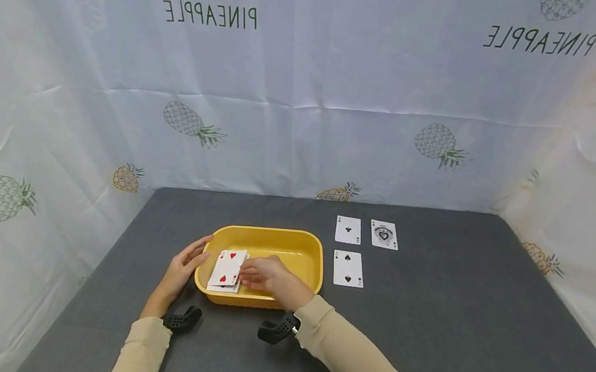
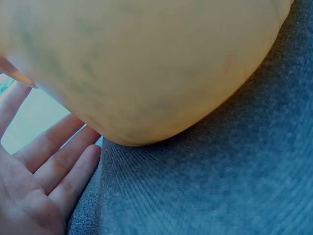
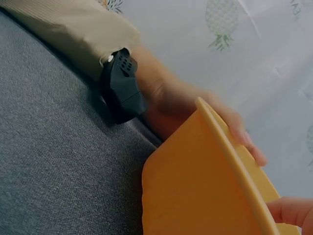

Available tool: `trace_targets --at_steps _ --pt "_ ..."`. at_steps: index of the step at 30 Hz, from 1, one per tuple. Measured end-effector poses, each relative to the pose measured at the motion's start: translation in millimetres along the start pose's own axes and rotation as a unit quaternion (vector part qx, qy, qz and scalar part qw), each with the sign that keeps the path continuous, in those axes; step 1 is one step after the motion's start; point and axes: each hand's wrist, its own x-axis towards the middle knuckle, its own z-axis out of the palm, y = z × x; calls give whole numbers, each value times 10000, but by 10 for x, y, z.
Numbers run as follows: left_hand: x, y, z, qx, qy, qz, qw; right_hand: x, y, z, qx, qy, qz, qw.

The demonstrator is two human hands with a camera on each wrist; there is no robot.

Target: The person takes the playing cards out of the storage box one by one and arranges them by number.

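A yellow plastic tray (image 1: 302,256) stands on the grey tabletop. At its left end lies a stack of white playing cards (image 1: 222,288), with a two of hearts (image 1: 227,267) face up on top, slightly turned. My right hand (image 1: 274,275) reaches over the near rim and pinches the two of hearts at its right edge. The left hand (image 1: 184,268) rests at the tray's left end; its fingers (image 2: 56,154) lie fairly straight along the outer wall. Across the tray in the right wrist view, left fingers (image 3: 239,129) lean over the rim.
Right of the tray lie an ace of clubs (image 1: 348,230), an ornate ace of spades (image 1: 384,234) and, below them, a two of spades (image 1: 348,269), all face up. A pineapple-print curtain (image 1: 293,141) hangs behind the table. Both wrists wear black camera mounts (image 1: 278,329).
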Motion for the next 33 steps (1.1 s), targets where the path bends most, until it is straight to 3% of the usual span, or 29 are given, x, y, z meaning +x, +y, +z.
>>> trace_targets --at_steps 12,23,33 --pt "18 8 10 22 23 124 9999 139 -18 164 -710 677 -259 9948" --pt "13 -1 -2 -81 19 163 9998 116 -38 181 -785 887 -135 9929" --pt "-7 3 2 -4 44 4 10000 31 -150 98 -822 719 -491 9928"
